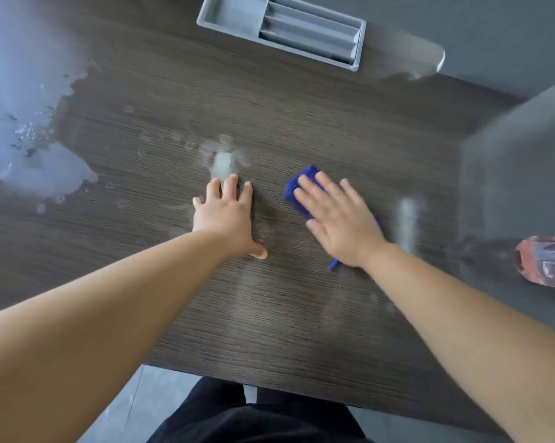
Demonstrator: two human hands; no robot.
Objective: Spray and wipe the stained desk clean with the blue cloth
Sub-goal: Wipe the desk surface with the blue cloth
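Worktop (pixel 269 298): dark wood grain, stained in several places.

Right grip (pixel 337 219) is laid flat on the cloth (pixel 297 187) with the fingers straight. Nothing is pinched, and the cloth is only pressed to the worktop. Its folded edge shows at 11 o'clock of the palm, and a loose corner shows at 6 o'clock by the wrist.

Left grip (pixel 228 215) is spread flat on bare wood at 9 o'clock of the cloth. Nothing is held; it is judged to serve as a brace.

- A white smear (pixel 223 164) is noted at 12 o'clock of the left fingertips, just beyond them.
- A pale streak (pixel 407 219) lies at 3 o'clock of the right grip.
- A broad wet-looking patch (pixel 30 139) is seen far out at 9 o'clock.
- The bottle (pixel 544 260) stands untouched at 3 o'clock, blurred.

Step in hand: wiping.

- Pressure is best spread through the whole palm.
- The cloth is best carried toward 10 o'clock over the smear, in overlapped strokes along the grain.
- The left grip should first be lifted out of that path.
- The loose corner should be tucked under so that residue is not dragged.
- The streak can be taken on the return stroke.
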